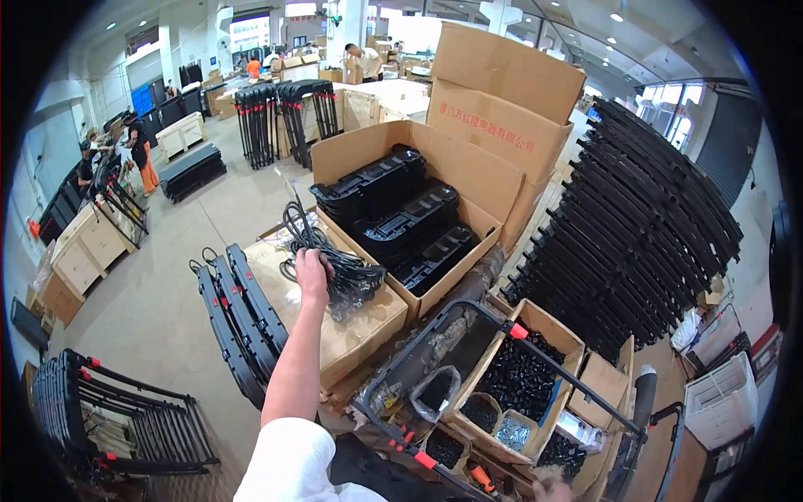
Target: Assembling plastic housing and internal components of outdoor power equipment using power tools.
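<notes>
My left arm stretches out over a cardboard box point(368, 322), and my left hand point(314, 274) is closed on a bundle of black cables point(343, 280) lying on its top. Part of the bundle is wrapped in clear plastic. At the lower edge my right hand point(552, 489) is partly in view and smeared, near a heap of small black parts point(562, 456); its fingers cannot be made out. A black tubular frame point(577, 383) with red clips lies slanting in front of me, across a box of small black parts point(523, 368).
An open carton point(351, 155) holds stacked black plastic housings point(410, 222). Tall stacks of black frames point(627, 226) stand at the right. Black panels point(242, 309) lean left of the cable box. An orange-handled tool point(481, 477) lies low in front. People work far back.
</notes>
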The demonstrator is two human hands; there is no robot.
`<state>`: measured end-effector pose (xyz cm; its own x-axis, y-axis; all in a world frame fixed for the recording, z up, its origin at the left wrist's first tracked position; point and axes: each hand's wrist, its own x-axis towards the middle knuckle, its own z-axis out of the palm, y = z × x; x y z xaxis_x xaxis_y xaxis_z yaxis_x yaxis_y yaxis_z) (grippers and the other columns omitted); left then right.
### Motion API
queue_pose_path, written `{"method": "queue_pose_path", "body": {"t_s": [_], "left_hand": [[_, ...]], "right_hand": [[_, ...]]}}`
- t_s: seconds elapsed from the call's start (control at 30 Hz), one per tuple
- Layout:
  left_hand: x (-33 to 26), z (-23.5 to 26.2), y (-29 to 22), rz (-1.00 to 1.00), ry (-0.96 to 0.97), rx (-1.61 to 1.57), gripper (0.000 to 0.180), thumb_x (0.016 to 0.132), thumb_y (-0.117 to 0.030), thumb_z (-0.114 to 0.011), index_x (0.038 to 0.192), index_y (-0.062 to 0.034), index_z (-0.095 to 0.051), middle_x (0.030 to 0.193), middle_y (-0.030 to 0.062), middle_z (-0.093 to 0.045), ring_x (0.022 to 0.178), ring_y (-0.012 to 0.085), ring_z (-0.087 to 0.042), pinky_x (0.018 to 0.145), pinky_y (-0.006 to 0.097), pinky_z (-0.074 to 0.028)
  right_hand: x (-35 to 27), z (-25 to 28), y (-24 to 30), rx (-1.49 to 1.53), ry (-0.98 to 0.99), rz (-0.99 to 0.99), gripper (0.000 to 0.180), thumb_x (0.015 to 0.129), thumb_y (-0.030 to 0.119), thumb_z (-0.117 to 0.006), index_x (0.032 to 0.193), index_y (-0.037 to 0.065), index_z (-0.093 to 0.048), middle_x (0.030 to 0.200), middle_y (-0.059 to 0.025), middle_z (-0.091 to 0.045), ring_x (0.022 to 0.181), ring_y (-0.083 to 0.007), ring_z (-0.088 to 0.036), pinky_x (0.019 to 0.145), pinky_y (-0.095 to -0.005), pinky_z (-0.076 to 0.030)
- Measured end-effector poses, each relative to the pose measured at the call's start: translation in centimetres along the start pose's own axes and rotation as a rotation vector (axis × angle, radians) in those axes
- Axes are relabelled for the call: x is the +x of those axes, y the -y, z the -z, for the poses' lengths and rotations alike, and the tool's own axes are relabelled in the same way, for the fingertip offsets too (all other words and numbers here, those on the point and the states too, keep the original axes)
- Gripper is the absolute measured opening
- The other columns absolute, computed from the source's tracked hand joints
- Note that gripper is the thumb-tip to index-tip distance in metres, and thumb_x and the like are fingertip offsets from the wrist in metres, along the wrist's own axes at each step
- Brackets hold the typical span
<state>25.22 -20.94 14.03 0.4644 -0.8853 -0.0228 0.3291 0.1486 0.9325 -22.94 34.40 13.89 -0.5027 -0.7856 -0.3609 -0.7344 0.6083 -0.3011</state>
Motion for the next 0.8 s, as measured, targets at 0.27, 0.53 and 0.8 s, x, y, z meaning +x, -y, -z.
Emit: {"method": "queue_pose_path", "body": {"t_s": [0.27, 0.53, 0.8], "left_hand": [[-17.6, -4.0, -7.3, -0.167, 0.639, 0.033, 0.031, 0.113, -0.033, -0.048, 0.103, -0.0049, -0.054, 0.076, 0.0026, -0.055, 0.062, 0.0123, -0.053, 0.057, 0.026, -0.044], [-34.2, -4.9, -4.2, 0.050, 1.222, 0.216, 0.016, 0.110, -0.021, -0.054, 0.111, -0.0060, -0.057, 0.082, -0.0038, -0.054, 0.070, 0.0061, -0.049, 0.064, 0.024, -0.045], [-39.4, -2.2, -1.1, -0.027, 1.331, 0.433, 0.020, 0.109, -0.025, -0.059, 0.113, -0.0053, -0.056, 0.085, -0.0020, -0.055, 0.073, 0.0073, -0.050, 0.065, 0.026, -0.046]], "right_hand": [[1.8, 6.7, 15.1, 0.334, -0.254, 0.484, 0.030, 0.097, 0.029, -0.069, 0.105, 0.000, -0.074, 0.089, -0.0217, -0.074, 0.082, -0.0353, -0.073, 0.073, -0.0408, -0.056], [5.5, 11.5, 24.8, 0.729, -0.285, 0.672, 0.043, 0.104, 0.038, -0.059, 0.098, -0.003, -0.069, 0.077, -0.0068, -0.071, 0.062, -0.0127, -0.065, 0.059, -0.0294, -0.052], [4.4, 9.7, 18.7, 0.968, 0.030, 0.415, 0.047, 0.106, 0.044, -0.055, 0.089, 0.002, -0.068, 0.074, -0.0054, -0.069, 0.060, -0.0110, -0.066, 0.053, -0.0270, -0.051]]}}
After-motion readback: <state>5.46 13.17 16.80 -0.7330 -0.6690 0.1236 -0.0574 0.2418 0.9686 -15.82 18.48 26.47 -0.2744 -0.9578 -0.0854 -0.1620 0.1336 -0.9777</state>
